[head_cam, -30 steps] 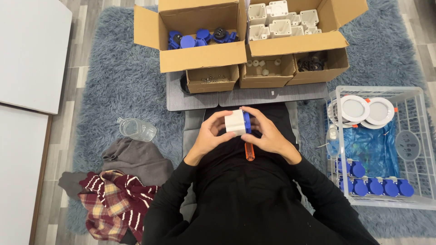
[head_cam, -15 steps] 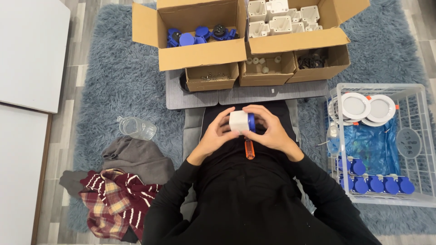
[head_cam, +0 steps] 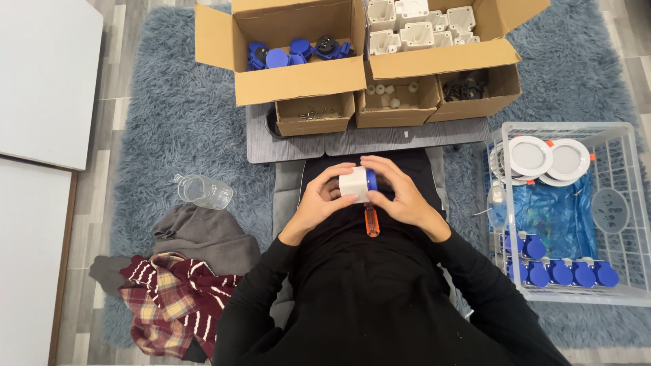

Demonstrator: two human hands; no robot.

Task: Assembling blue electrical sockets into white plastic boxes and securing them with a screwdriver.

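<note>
Seen from above, a person in black sleeves holds a small white box [head_cam: 354,184] with a blue cap [head_cam: 371,181] over the lap. The left hand [head_cam: 317,203] cups the box's left side, fingers curled shut around it. The right hand [head_cam: 400,193] closes over the cap end, fingers arched on top. An orange screwdriver [head_cam: 371,221] lies just below the box, between both wrists.

I sit on a shaggy grey-blue rug [head_cam: 169,115] laid over grey wood-look floorboards [head_cam: 88,203]. White flat panels [head_cam: 41,74] lie to my left (one above another, a dark gap between). The light is even and soft, without hard shadows.
</note>
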